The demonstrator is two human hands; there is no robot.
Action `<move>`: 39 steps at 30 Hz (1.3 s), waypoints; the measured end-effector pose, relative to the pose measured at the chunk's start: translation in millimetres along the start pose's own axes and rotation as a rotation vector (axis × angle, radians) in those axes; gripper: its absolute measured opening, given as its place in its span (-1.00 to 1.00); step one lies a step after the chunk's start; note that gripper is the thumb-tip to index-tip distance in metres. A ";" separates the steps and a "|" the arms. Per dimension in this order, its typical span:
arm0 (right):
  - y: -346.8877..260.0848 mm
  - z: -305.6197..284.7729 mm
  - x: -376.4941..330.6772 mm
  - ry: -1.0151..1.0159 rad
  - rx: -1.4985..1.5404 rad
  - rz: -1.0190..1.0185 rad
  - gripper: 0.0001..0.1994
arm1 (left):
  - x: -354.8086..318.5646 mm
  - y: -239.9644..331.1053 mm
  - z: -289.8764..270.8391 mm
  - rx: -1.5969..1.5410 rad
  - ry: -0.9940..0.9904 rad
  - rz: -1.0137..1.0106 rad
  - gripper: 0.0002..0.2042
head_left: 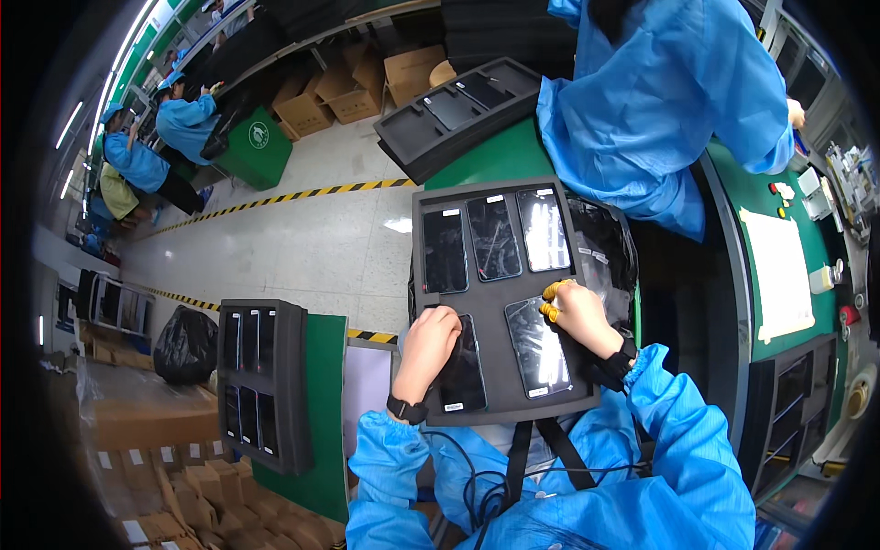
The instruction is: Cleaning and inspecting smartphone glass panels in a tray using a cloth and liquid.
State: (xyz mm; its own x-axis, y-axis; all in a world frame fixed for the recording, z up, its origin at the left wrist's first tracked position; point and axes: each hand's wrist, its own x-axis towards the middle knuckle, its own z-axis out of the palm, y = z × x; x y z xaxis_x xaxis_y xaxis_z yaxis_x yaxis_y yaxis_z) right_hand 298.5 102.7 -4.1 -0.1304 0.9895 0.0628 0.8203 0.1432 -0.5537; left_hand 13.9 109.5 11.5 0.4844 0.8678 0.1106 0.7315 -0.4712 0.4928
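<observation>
A dark grey foam tray (490,295) lies in front of me, with several black glass phones in its recesses. Most carry a small white label. My left hand (429,341) is closed at the upper left edge of the lower-left phone (463,371), covering that corner; its fingertips are partly hidden. My right hand (583,316), with yellow finger cots on some fingers, is closed at the top right corner of the lower-right phone (532,344). Three more phones fill the far row: left (445,249), middle (495,240) and right (544,229), the right one reflecting bright light.
Another foam tray of phones (298,385) stands on a green surface at left. A further tray (408,133) lies ahead. A blue-gowned co-worker (651,101) stands close at far right by a green bench (747,197). Black plastic bagging (610,240) lies beside my tray; cardboard boxes (307,105) stand behind.
</observation>
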 end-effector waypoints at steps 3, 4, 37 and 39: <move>-6.3 -0.2 1.1 0.044 -0.052 0.058 -0.78 | -4.1 6.3 -1.7 -0.103 0.137 -0.046 -0.82; -4.8 2.9 0.9 0.042 -0.047 0.063 -0.78 | -4.8 7.5 -2.9 -0.101 0.131 -0.047 -0.82; -121.7 -78.3 -84.4 -0.636 0.936 -0.254 -0.81 | -87.1 165.4 -114.7 0.034 0.086 0.199 -0.87; -123.5 -78.6 -74.7 -0.690 0.919 -0.258 -0.77 | -94.6 146.2 -95.6 -0.044 0.041 0.242 -0.85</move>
State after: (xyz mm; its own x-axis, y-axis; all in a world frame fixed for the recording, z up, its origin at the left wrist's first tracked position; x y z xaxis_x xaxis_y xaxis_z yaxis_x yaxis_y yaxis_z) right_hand 250.7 12.6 124.9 -0.7392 0.6719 -0.0458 0.0524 -0.0105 -0.9986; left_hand 29.2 -26.4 155.6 0.6224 0.7365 0.2649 0.5741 -0.6596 0.4850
